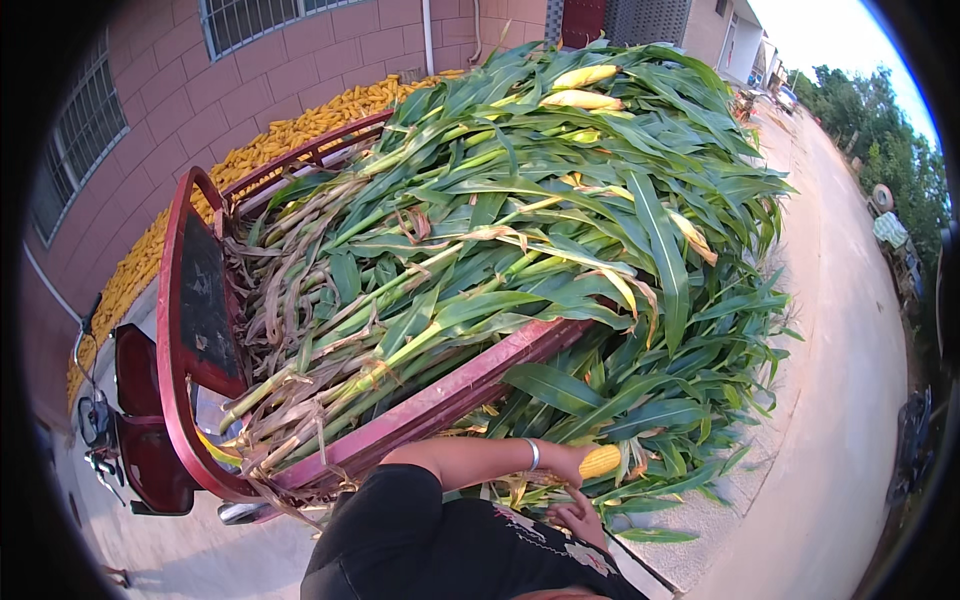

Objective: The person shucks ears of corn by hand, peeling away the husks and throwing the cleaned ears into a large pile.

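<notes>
My left hand (564, 462), with a silvery bangle at its wrist, reaches across from the left. It is closed around a peeled yellow corn cob (601, 462), whose kernels show beyond the fingers. Just below, close to my body, is my right hand (579, 517). Its fingers are apart, one pointing up toward the left hand, and I see nothing held in them. Dry pale husk (636, 459) hangs beside the cob. Around both hands lie green corn leaves (645, 420) spilling beside the cart.
A red cargo tricycle (450, 397) bears a high heap of cornstalks (465, 247). On top rest partly husked ears (583, 99). Behind it, yellow cobs (292, 135) are piled along a pink wall (247, 82). A concrete road (840, 360) runs at right, with a tyre (883, 197) beside it.
</notes>
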`<state>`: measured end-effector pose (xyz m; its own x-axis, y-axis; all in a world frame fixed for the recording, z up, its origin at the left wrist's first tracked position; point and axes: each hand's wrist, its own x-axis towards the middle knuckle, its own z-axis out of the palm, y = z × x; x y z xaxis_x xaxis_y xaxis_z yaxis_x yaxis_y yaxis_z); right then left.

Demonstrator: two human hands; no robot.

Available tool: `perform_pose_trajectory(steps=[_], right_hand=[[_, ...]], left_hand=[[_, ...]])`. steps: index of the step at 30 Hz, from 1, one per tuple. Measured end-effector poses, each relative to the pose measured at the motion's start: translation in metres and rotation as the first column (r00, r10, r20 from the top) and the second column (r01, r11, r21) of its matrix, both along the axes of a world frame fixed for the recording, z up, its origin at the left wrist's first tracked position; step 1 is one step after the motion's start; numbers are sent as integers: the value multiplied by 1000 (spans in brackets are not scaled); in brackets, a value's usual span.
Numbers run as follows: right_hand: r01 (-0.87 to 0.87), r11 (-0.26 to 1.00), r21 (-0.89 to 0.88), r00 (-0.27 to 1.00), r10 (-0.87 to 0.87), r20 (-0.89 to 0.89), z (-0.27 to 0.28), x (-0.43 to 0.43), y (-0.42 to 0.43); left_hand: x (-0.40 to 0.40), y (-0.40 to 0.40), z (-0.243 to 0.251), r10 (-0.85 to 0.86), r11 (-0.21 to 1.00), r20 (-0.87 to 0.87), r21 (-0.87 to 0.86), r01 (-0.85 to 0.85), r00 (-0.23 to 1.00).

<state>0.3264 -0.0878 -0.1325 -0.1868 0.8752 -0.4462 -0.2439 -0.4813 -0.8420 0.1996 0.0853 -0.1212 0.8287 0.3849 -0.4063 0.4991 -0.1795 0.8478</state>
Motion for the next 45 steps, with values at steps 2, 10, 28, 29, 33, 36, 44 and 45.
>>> perform_pose_trajectory(steps=[2, 10, 28, 29, 33, 36, 44, 45], right_hand=[[-18, 982, -186, 993, 38, 108, -37, 32, -18], [-669, 720, -183, -32, 219, 975, -228, 147, -80], [-47, 969, -244, 959, 112, 262, -93, -47, 89], [-1, 977, -213, 969, 54, 240, -92, -48, 85], [18, 977, -211, 976, 29, 217, -71, -46, 74], [17, 971, -239, 944, 64, 324, -79, -37, 63], [-1, 960, -282, 935, 101, 341, -119, -4, 36], [13, 958, -287, 937, 88, 338, -117, -3, 37]], left_hand=[[-11, 2, 8, -360, 931, -148, -2, 364, 921], [-158, 173, 153, -99, 920, 142, -365, 145, 985], [-464, 167, 43, 817, 527, -243, 682, -506, 524], [-433, 157, 54, 893, 364, -142, 784, -502, 427], [-446, 162, 38, 958, 281, -161, 701, -655, 238], [-478, 175, 9, 931, 252, 12, 702, -666, 365], [-348, 137, 249, 817, -51, 126, 988, -147, 563], [-324, 119, 273, 752, -84, 166, 984, -157, 638]])
